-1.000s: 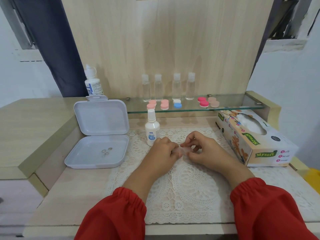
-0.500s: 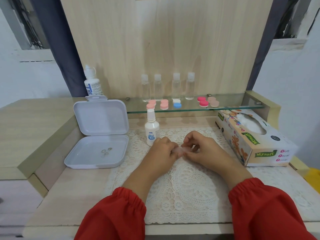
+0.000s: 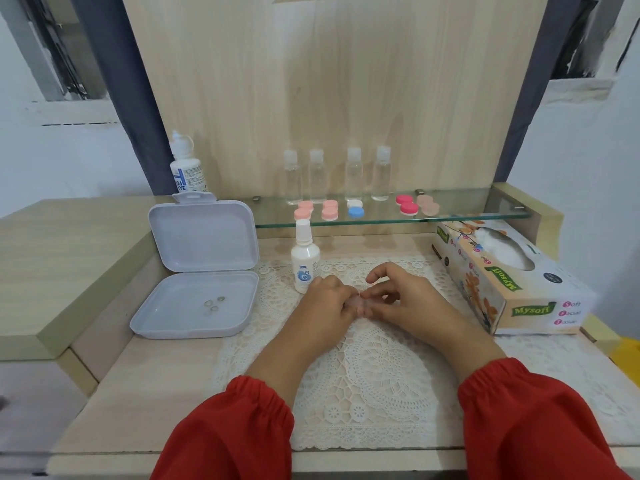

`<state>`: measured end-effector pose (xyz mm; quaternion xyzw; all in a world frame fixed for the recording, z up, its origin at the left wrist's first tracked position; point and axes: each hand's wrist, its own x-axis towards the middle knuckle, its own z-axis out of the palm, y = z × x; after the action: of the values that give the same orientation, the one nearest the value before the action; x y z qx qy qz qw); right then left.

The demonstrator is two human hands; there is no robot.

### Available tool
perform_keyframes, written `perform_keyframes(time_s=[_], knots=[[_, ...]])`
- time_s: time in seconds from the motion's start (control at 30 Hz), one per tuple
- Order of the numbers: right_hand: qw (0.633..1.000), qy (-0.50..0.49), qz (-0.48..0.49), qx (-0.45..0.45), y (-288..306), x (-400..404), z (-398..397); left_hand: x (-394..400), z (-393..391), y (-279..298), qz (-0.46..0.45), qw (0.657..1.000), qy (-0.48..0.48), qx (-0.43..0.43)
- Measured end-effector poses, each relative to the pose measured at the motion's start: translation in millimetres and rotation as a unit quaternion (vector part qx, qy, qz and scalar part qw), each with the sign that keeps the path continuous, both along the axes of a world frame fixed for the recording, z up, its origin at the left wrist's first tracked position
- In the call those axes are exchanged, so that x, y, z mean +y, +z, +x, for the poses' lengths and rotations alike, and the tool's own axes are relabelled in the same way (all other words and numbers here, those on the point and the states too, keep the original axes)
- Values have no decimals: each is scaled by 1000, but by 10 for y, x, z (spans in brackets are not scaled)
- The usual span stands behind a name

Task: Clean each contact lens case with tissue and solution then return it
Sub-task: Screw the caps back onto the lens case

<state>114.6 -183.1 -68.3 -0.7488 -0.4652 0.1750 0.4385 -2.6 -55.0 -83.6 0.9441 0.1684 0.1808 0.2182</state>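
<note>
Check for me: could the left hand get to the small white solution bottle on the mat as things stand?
Probably yes. The small white solution bottle stands upright just beyond the left hand, nothing between them. But that hand and the right hand both pinch a small clear piece, so it must let go first.

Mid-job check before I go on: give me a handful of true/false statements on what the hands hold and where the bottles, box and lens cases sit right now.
1. Both the left hand and the right hand pinch a small clear piece over the lace mat. True.
2. The white box is closed. False: its lid stands open.
3. Four clear bottles stand on the glass shelf. True.
4. The tissue box lies left of the hands. False: it lies to their right.
5. The small solution bottle lies on its side. False: it stands upright.
</note>
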Motion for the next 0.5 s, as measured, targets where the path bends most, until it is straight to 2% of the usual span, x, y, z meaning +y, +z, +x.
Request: perform_keyframes(time_s=[0.17, 0.33, 0.5], knots=[[999, -11, -15, -40, -22, 12, 11, 14, 15, -5, 8, 1000, 11, 6], [999, 17, 0, 41, -23, -37, 57, 11, 13, -11, -4, 1000, 8, 4], [1000, -7, 5, 6, -65, 9, 38, 10, 15, -9, 1, 1000, 9, 10]])
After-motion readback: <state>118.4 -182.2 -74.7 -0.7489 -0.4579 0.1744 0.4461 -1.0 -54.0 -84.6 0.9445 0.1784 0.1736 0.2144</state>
